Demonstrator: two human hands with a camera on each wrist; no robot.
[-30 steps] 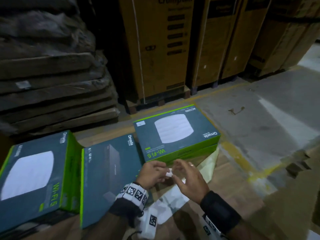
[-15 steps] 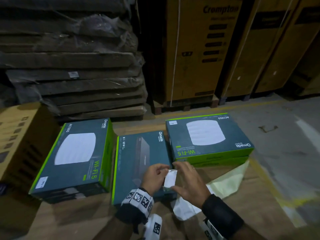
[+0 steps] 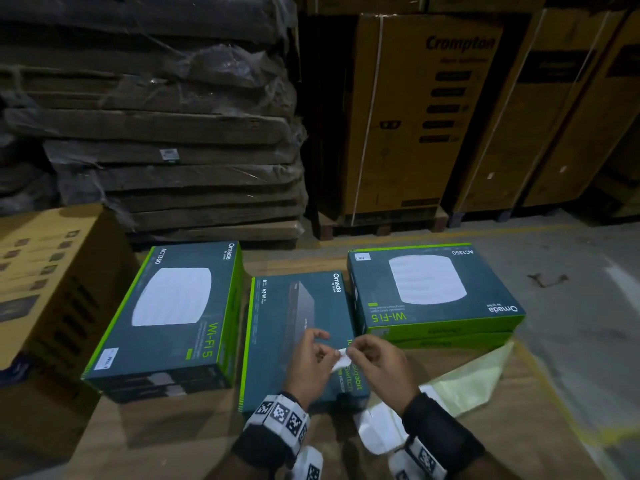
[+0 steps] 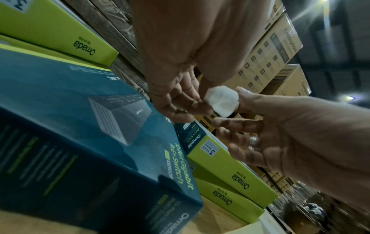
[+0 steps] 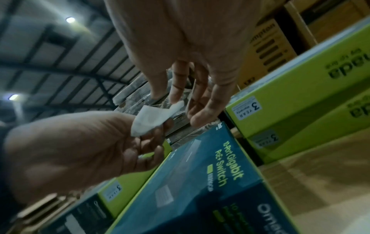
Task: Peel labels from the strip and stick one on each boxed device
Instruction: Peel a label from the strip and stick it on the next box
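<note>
head: left hand [image 3: 311,358] and right hand [image 3: 377,362] pinch one label [image 3: 341,355] above the switch box [image 3: 294,327] — it bears no sticker; both neighbouring boxes show one | left wrist: label [image 4: 222,101] pinched between fingertips | right wrist: label [image 5: 152,120] crumpled, unstuck — one box apparently left

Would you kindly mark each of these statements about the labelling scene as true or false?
1. Both hands pinch the small white label. True.
2. The left hand rests flat on the switch box. False: it is raised, pinching the label.
3. The left Wi-Fi 5 box carries a white sticker at its near corner. True.
4. The switch box lies to the right of both Wi-Fi 5 boxes. False: it lies between them.
5. The right hand wears a ring. True.
</note>
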